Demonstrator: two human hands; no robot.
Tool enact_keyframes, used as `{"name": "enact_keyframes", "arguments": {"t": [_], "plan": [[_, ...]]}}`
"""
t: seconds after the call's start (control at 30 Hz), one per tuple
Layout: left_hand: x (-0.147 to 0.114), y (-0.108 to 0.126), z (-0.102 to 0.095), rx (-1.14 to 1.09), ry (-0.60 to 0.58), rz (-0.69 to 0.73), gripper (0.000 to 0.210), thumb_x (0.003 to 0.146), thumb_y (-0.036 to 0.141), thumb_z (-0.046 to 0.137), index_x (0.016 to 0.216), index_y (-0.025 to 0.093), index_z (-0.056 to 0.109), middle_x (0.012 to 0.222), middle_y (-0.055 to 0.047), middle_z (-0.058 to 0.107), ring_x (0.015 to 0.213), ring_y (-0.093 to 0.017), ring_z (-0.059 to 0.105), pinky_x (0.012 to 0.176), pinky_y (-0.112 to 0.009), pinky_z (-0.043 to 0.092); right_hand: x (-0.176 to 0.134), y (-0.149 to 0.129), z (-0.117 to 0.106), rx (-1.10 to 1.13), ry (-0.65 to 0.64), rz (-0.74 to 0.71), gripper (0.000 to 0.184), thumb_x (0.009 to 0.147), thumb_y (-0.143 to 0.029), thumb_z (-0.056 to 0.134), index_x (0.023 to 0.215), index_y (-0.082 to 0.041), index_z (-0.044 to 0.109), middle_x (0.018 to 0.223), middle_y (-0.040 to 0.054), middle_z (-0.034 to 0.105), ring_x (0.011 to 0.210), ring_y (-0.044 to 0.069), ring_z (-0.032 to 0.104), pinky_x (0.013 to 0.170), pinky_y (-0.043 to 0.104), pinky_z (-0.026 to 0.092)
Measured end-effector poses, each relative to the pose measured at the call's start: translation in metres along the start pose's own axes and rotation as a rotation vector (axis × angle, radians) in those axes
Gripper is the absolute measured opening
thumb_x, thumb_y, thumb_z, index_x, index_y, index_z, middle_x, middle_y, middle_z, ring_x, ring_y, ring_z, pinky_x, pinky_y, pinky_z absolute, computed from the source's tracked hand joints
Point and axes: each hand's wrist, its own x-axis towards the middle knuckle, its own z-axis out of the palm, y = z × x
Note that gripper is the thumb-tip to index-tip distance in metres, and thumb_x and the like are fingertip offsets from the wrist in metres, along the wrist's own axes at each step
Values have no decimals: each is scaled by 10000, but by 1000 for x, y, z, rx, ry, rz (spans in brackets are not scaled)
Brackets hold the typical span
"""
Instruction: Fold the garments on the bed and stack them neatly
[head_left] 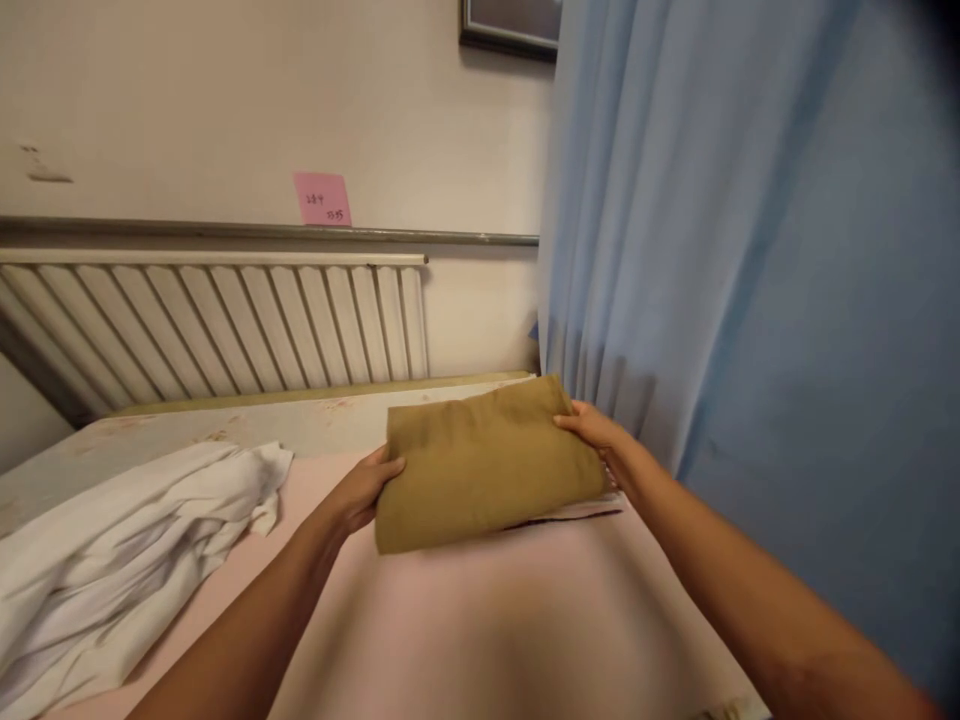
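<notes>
A folded olive-brown cloth (487,465) is held up by both hands above a pink-covered surface. My left hand (369,488) is closed on its left edge, thumb on top and fingers beneath. At the right edge, my right hand (592,430) grips the cloth the same way, near its upper corner. Under the cloth's lower right side a thin dark line shows; I cannot make out what it belongs to. A crumpled white cloth (142,540) lies to the left of my left hand, apart from it.
The pink sheet (465,630) lies over a pale flowered cover (330,415). Behind stands a white radiator (247,325), with a pipe (420,236) above it. A pink note (322,198) is on the wall. A blue curtain (750,300) hangs close on the right.
</notes>
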Motion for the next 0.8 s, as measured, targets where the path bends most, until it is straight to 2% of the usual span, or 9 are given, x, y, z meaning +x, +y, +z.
{"name": "enact_keyframes", "arguments": {"t": [0.1,0.17,0.27,0.37,0.5,0.6,0.8], "plan": [[53,-5,38,-29,-27,0,597,730,123,681,1297,164,500,976,-91,740,800,-199,713,719,-298,571,21,2,-46,19,68,33,409,633,-314,746,1007,-185,639,824,45,737,736,200,680,745,331,540],[83,-11,55,-42,-37,-14,579,729,97,656,1283,170,506,940,-79,742,762,-192,710,722,-312,575,31,7,-70,26,105,56,384,622,-288,750,976,-188,641,803,36,735,711,194,676,729,325,542],[118,-21,71,-46,-53,-30,566,725,78,637,1269,180,518,917,-69,741,737,-187,707,715,-321,578,41,22,-97,29,150,90,346,609,-264,743,932,-194,642,762,19,727,674,187,666,709,325,542],[142,-29,79,-50,-73,-52,569,720,78,642,1267,178,524,905,-73,739,731,-194,707,693,-326,580,46,38,-115,23,182,123,319,608,-266,732,908,-199,644,722,8,716,641,182,654,694,331,538],[161,-36,86,-71,-113,-69,578,719,85,657,1273,182,525,947,-78,737,784,-204,708,740,-344,580,49,57,-132,-2,199,149,331,632,-291,723,939,-185,658,738,30,718,668,198,662,719,360,532],[169,-45,88,-76,-125,-92,565,722,103,669,1263,190,532,986,-81,733,831,-217,707,770,-357,574,49,71,-136,-37,206,164,332,643,-297,711,950,-179,664,760,43,724,673,205,666,717,373,533],[178,-90,84,-18,2,-163,537,739,114,652,1252,174,507,965,-93,731,763,-208,706,710,-340,574,42,116,-122,-211,243,206,290,674,-273,644,937,-152,665,751,55,726,690,222,675,708,397,547]]}}
